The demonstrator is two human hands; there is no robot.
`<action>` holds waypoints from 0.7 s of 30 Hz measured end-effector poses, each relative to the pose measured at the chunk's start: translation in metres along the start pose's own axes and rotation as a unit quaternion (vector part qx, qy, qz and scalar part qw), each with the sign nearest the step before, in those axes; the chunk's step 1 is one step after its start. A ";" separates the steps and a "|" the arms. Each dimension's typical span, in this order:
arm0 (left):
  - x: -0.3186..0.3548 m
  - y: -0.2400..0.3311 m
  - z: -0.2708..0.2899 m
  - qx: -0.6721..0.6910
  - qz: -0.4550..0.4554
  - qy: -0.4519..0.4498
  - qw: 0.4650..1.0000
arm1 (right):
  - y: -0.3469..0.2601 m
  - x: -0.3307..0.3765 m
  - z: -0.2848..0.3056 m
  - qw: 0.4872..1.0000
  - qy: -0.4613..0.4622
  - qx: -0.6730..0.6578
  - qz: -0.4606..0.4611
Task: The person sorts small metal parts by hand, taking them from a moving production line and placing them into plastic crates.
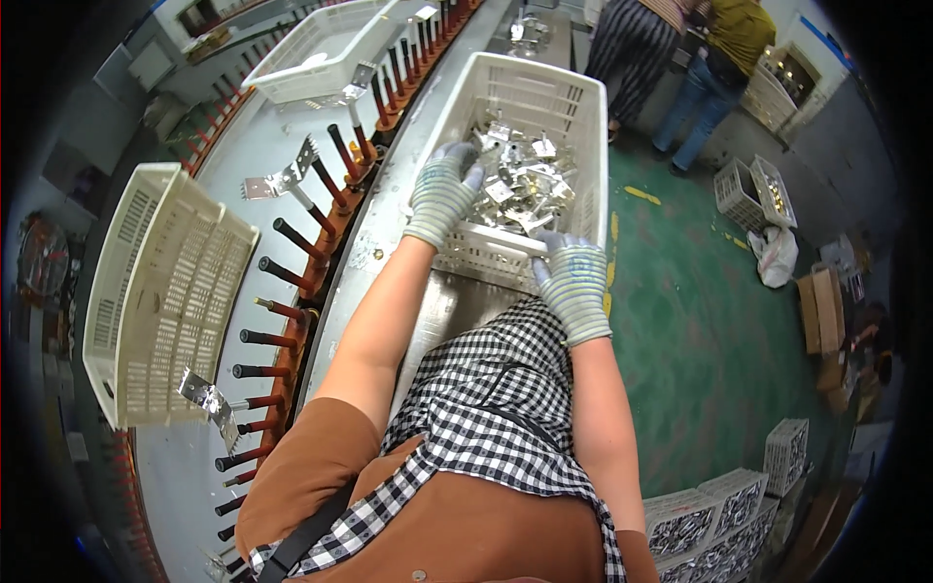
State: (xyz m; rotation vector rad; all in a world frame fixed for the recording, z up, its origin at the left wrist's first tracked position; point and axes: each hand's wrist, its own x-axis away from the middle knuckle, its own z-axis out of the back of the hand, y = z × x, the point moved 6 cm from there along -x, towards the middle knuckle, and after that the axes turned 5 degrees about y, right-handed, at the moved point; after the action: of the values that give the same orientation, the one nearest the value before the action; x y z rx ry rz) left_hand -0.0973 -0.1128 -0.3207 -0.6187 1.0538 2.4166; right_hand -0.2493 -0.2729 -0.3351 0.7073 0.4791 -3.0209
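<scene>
I see knit cloth gloves, matt and ribbed at the cuffs, on my left hand (444, 189) and right hand (573, 282). The crate (583, 117) is white perforated plastic; the brackets (520, 180) inside are bright, glossy metal. My apron (486, 408) is checked cloth.

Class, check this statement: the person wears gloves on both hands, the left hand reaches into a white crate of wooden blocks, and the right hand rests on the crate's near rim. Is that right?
Not quite. The head view shows the crate holds shiny metal parts, not wooden blocks. The rest stands: both hands are gloved, the left hand reaches into the crate and the right hand rests on its near rim.
</scene>
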 end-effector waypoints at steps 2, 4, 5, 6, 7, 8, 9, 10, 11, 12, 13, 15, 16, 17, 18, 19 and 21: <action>0.006 -0.004 0.016 0.028 -0.058 0.157 0.985 | -0.002 0.000 -0.002 1.000 0.007 0.021 0.017; 0.012 -0.001 0.032 0.119 -0.044 0.245 0.961 | 0.002 0.001 -0.001 1.000 -0.001 0.020 0.011; 0.016 -0.008 0.036 0.108 -0.045 0.276 0.954 | 0.003 0.001 -0.001 1.000 -0.009 0.021 0.003; 0.019 -0.016 0.040 0.109 -0.015 0.283 0.953 | 0.003 0.000 -0.001 1.000 -0.007 0.022 0.001; 0.021 -0.035 0.046 0.098 0.023 0.320 0.942 | -0.001 -0.001 -0.002 1.000 -0.011 0.027 0.006; 0.023 -0.055 0.052 0.087 0.062 0.355 0.929 | -0.003 -0.002 -0.002 0.999 -0.015 0.031 0.009; 0.019 -0.062 0.062 0.093 0.089 0.369 0.920 | 0.000 -0.002 -0.004 1.000 -0.008 0.022 0.010; 0.016 -0.065 0.076 0.097 0.118 0.384 0.911 | 0.002 -0.001 -0.004 1.000 -0.008 0.024 0.004; 0.012 -0.065 0.087 0.080 0.160 0.386 0.905 | 0.003 0.000 -0.005 1.000 -0.012 0.023 -0.001; 0.010 -0.070 0.102 0.060 0.201 0.393 0.895 | 0.002 -0.001 -0.006 1.000 -0.016 0.020 -0.001; 0.008 -0.102 0.110 0.023 0.250 0.419 0.873 | 0.000 -0.001 -0.006 1.000 -0.017 0.021 0.003; -0.002 -0.135 0.126 0.149 0.238 0.378 0.882 | 0.002 0.001 -0.008 1.000 -0.011 0.022 0.004; -0.012 -0.124 0.129 0.186 0.246 0.333 0.891 | 0.005 0.002 -0.009 1.000 -0.008 0.026 0.003; 0.001 -0.118 0.127 0.148 0.371 0.311 0.862 | 0.008 0.002 -0.008 1.000 -0.005 0.027 -0.003; 0.000 -0.111 0.133 0.183 0.279 0.346 0.877 | 0.006 0.002 -0.007 1.000 -0.010 0.027 -0.004; 0.006 -0.109 0.135 0.210 0.272 0.346 0.873 | 0.005 0.002 -0.006 1.000 -0.014 0.027 -0.005; 0.018 -0.123 0.141 0.241 0.240 0.362 0.868 | 0.002 0.000 -0.005 1.000 -0.021 0.019 -0.006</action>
State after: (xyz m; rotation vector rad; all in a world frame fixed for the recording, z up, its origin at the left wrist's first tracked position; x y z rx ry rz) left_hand -0.0763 0.0743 -0.3141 -1.2351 2.2649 2.1436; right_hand -0.2473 -0.2737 -0.3403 0.6446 0.4281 -3.0563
